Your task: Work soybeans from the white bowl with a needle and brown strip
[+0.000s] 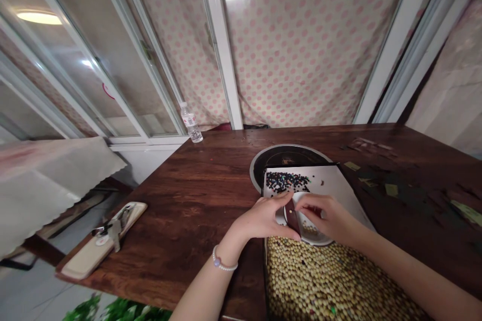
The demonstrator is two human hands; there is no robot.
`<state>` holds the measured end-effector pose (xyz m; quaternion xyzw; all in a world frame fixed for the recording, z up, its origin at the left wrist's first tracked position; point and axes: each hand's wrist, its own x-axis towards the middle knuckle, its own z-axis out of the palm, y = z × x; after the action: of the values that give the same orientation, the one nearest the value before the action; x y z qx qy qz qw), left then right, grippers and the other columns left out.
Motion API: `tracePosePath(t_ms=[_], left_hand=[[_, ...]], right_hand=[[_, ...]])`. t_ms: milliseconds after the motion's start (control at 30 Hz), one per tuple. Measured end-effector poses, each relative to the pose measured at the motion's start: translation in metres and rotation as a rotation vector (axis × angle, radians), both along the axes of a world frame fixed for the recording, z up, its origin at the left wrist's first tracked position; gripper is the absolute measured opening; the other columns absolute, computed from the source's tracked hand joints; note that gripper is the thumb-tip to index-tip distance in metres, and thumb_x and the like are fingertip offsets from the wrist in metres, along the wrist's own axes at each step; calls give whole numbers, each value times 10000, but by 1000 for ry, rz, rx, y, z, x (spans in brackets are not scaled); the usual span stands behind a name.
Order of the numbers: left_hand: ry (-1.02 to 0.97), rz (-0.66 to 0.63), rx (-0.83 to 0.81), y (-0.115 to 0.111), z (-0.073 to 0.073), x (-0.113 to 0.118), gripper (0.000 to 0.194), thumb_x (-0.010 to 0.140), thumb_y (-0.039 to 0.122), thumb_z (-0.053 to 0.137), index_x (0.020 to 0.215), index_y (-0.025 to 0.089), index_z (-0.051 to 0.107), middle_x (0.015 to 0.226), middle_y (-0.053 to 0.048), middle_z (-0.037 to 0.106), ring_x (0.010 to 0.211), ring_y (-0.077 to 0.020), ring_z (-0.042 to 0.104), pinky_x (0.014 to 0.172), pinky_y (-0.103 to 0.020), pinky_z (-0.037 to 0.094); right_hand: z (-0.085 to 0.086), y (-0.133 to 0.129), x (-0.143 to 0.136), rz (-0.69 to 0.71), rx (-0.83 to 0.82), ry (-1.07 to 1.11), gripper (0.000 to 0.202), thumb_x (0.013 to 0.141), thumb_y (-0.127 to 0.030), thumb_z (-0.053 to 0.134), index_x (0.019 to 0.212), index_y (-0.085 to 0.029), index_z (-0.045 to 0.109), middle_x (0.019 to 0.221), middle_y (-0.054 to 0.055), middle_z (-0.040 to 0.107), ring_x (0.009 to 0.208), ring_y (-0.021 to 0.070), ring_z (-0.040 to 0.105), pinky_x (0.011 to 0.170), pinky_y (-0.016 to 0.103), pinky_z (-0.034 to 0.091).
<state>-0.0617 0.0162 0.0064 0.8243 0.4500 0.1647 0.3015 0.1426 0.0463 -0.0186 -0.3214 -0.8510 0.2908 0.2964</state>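
My left hand [269, 218], with a beaded bracelet on its wrist, grips a dark brown strip [291, 214] between thumb and fingers. The strip lies across a round white dish [318, 237] holding a few pale beads. Over the dish is my right hand [326, 215], its fingertips pinched together near the strip; what they hold, if anything, is too small to name. Under the dish is a tray with a white sheet [339, 180]. Black beads [288, 180] are spread at its far end, and many yellowish beads [324, 281] fill the near end.
A round dark plate [258, 165] with a pale rim lies behind the tray. A water bottle [192, 123] stands at the table's far left corner. Keys rest on a beige board [85, 261] at the left edge. Yellowish papers [391, 190] are on the right.
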Motion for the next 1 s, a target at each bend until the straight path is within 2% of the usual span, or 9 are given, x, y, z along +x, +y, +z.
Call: tracePosePath(t_ms=[167, 300, 567, 767, 1000], left_hand=[[9, -2, -7, 0, 0, -1, 960, 659, 540, 714, 1434, 164, 290, 1491, -124, 284, 1369, -295, 299, 1141, -437, 192], [9, 3, 3, 0, 0, 0, 962, 654, 536, 717, 1435, 172, 289, 1491, -123, 285, 1372, -297, 291, 1135, -442, 201], [10, 1, -3, 0, -2, -1, 961, 660, 535, 714, 1431, 145, 294, 1489, -139, 272, 1375, -290, 289, 1138, -438, 201], [5, -11, -10, 0, 0, -1, 964, 667, 544, 705, 1444, 187, 261, 1497, -119, 268, 1377, -295, 281, 1140, -453, 185], [17, -5, -2, 0, 2, 0, 962, 666, 545, 703, 1435, 152, 280, 1488, -129, 289, 1375, -278, 291, 1139, -433, 202]], right_hand=[[-1, -1, 0, 56, 115, 38, 175, 834, -117, 507, 834, -201, 660, 790, 14, 660, 697, 135, 580, 623, 238, 426], [-2, -1, 1, 39, 164, 44, 200, 826, -77, 495, 827, -203, 651, 800, 10, 654, 723, 135, 587, 638, 238, 426], [-5, 1, -1, 21, 113, 69, 183, 839, -101, 531, 826, -214, 674, 783, -6, 679, 659, 119, 585, 576, 225, 408], [-5, 2, -2, 25, 96, 84, 183, 841, -107, 540, 790, -208, 684, 761, -3, 678, 689, 125, 598, 630, 228, 438], [-7, 4, -1, 35, 107, 94, 211, 840, -95, 522, 796, -210, 693, 765, 6, 682, 702, 135, 612, 645, 240, 458]])
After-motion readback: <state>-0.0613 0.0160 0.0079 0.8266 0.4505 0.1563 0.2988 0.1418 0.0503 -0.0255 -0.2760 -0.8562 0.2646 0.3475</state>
